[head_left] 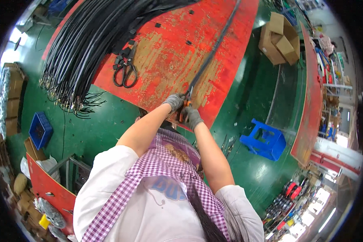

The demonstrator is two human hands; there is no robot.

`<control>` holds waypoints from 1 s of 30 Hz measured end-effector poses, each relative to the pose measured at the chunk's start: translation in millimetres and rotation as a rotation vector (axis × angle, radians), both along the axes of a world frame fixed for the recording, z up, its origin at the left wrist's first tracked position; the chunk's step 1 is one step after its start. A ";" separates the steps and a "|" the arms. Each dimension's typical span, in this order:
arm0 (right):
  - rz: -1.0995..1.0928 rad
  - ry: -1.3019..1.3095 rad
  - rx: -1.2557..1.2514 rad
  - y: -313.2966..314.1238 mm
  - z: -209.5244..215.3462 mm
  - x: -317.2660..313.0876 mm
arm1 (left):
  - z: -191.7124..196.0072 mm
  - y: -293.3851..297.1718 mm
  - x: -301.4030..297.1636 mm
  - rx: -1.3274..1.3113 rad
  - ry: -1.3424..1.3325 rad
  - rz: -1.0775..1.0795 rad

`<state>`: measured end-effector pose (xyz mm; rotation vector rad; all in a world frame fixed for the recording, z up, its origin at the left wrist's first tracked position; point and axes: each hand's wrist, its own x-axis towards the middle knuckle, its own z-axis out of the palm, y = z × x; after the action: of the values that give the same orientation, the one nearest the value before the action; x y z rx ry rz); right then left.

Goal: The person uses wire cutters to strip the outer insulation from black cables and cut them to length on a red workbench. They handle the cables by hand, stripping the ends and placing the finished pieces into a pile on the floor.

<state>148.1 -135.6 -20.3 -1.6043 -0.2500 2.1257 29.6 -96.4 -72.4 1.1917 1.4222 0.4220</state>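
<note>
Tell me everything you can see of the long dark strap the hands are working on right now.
The strap is one long, narrow, dark band, leather-like or rubbery in look, lying stretched across the worn red table from its far edge toward the person. Its near end sits at the table's front edge, pinched by the gloved left hand, with the gloved right hand just beside it holding an orange-handled tool. It lies apart from the big bundle of similar black straps at the left.

Red, worn table over a green floor.
Black cords, black scissors, grey gloves on each hand, purple-checked apron, blue stool.
</note>
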 end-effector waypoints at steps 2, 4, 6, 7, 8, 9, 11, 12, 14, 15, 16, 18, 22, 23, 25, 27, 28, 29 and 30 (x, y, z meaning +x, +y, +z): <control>-0.070 0.204 -0.074 -15.4 11.1 2.6 | 5.0 -4.2 -4.1 -0.271 -0.253 0.217; -0.053 0.120 -0.015 -24.8 21.0 5.7 | 6.9 -11.5 -12.7 -0.360 -0.343 0.226; 0.077 -0.200 0.167 -21.6 24.9 -0.2 | 5.1 -27.5 -17.4 -0.418 -0.406 0.244; -0.005 -0.191 0.330 -11.1 23.1 -8.3 | 2.0 -36.3 -21.2 -0.407 -0.431 0.227; 0.158 -0.333 0.372 2.7 21.2 -16.4 | -2.4 -45.9 -25.9 -0.375 -0.416 0.155; 0.319 -0.473 0.416 22.6 19.1 -25.3 | -6.9 -58.9 -28.4 -0.434 -0.582 0.215; 0.664 -0.798 0.505 61.7 12.4 -53.9 | -15.0 -81.2 -33.2 -0.141 -0.644 0.117; 0.842 -0.991 0.545 79.5 9.0 -71.7 | -17.7 -89.1 -34.1 -0.035 -0.455 0.023; 0.979 -1.273 0.565 104.6 9.9 -96.6 | -18.9 -105.6 -36.7 -0.006 -0.328 -0.015; 0.945 -1.350 0.547 107.1 11.4 -108.3 | -19.3 -108.4 -40.1 -0.118 -0.215 -0.053; 0.900 -1.440 0.511 106.0 13.2 -120.7 | -19.4 -115.3 -45.1 -0.113 -0.110 -0.111; 0.787 -1.757 1.034 87.0 16.3 -143.5 | -23.2 -125.6 -58.5 -0.138 -0.179 -0.164; 1.119 -1.164 1.166 69.3 12.3 -223.6 | -43.1 -151.2 -75.5 0.071 -0.341 -0.061; 1.078 -1.006 1.106 64.0 10.4 -245.0 | -49.2 -157.2 -77.4 -0.043 -0.381 -0.098; 0.929 -1.099 1.038 51.5 6.5 -283.6 | -62.0 -162.8 -76.9 -0.273 -0.453 -0.173; 0.795 -1.152 0.983 47.9 2.9 -304.1 | -72.7 -168.7 -74.6 -0.244 -0.441 -0.180; 0.759 -1.152 0.935 50.4 0.5 -310.5 | -76.5 -174.2 -73.4 -0.188 -0.411 -0.184; 0.746 -1.175 0.856 50.5 -2.1 -313.5 | -80.7 -178.6 -73.1 -0.122 -0.368 -0.210; 0.711 -1.117 0.790 55.2 -4.9 -312.8 | -83.8 -185.7 -72.8 -0.052 -0.313 -0.244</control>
<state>-164.7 -80.4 -25.3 -2.0846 -1.9309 0.9034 -43.3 -282.1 -156.2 1.1823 1.0007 0.3792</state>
